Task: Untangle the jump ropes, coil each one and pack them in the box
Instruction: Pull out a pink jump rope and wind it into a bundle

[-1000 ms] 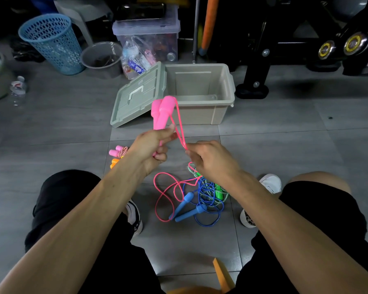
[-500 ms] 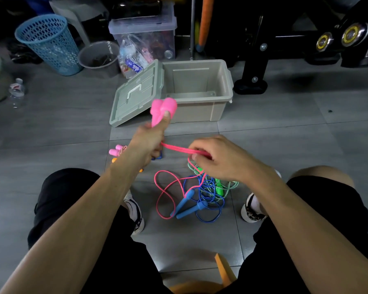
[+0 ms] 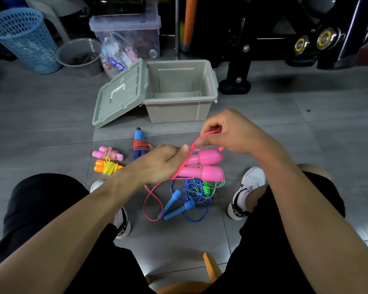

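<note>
I judge I am mid-coil on the pink rope (image 3: 180, 168); my left hand (image 3: 162, 164) grips its two pink handles (image 3: 202, 166) side by side, fingers curled round their narrow ends, while my right hand (image 3: 232, 132) pinches a loop of the pink cord above them, thumb and fingers closed on it; the rest of that cord trails down to the floor (image 3: 306, 134) into the tangle; next, as I reckon it, the move calls for wrapping the loop round the handles while drawing slack free of the blue rope (image 3: 191, 200) and green rope (image 3: 208, 187), two yet loose; three bundles lie already wound near my left hand: pink-and-white (image 3: 107, 153), orange-and-yellow (image 3: 107, 166), blue-and-red (image 3: 139, 145); one box (image 3: 179, 109) stands open beyond, nothing visible inside, its lid (image 3: 119, 94) leaning against it.
</note>
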Motion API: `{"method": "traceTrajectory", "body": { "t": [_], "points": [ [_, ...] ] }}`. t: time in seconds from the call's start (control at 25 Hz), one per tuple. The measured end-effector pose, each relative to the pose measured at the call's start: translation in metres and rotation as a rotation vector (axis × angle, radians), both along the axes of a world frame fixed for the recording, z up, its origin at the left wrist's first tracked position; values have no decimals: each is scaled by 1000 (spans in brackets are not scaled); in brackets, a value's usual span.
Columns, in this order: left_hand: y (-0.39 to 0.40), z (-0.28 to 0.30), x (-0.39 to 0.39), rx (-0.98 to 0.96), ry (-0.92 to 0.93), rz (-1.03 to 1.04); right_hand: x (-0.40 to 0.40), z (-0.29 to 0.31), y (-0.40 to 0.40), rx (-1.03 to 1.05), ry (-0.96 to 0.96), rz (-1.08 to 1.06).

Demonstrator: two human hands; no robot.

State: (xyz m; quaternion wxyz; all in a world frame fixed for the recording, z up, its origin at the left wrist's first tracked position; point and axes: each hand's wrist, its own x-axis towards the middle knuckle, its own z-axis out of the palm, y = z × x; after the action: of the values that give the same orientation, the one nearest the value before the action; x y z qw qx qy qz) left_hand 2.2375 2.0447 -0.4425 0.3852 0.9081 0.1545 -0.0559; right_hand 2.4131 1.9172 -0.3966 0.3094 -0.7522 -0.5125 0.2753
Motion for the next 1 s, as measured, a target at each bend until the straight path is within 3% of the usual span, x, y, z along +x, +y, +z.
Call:
{"method": "traceTrajectory", "body": {
  "t": [0.16, 0.32, 0.48, 0.6, 0.72, 0.8, 0.88, 1.0],
  "points": [
    [2, 5, -5, 43, -112, -168, 9, -4, 5, -32, 104, 83],
    [8, 14, -10, 26, -280, -125, 36, -14, 6, -13, 218, 36],
    [14, 20, -12, -112, -431, 117, 45, -32, 5, -16, 291, -60],
    [17, 20, -7, -342, -470, 451, 41, -44, 7, -5, 367, -116],
    [24, 17, -1, -426, -440, 722, 25, -48, 7, -83, 271, -97],
    [25, 16, 3, -299, -443, 831, 6, -49, 7, -164, 139, -20],
    [29, 12, 5, -35, -390, 868, -18, -44, 10, -211, 4, 91],
    [32, 4, 4, 227, -107, 801, -51, -29, 16, -100, -58, 217]
  ]
}}
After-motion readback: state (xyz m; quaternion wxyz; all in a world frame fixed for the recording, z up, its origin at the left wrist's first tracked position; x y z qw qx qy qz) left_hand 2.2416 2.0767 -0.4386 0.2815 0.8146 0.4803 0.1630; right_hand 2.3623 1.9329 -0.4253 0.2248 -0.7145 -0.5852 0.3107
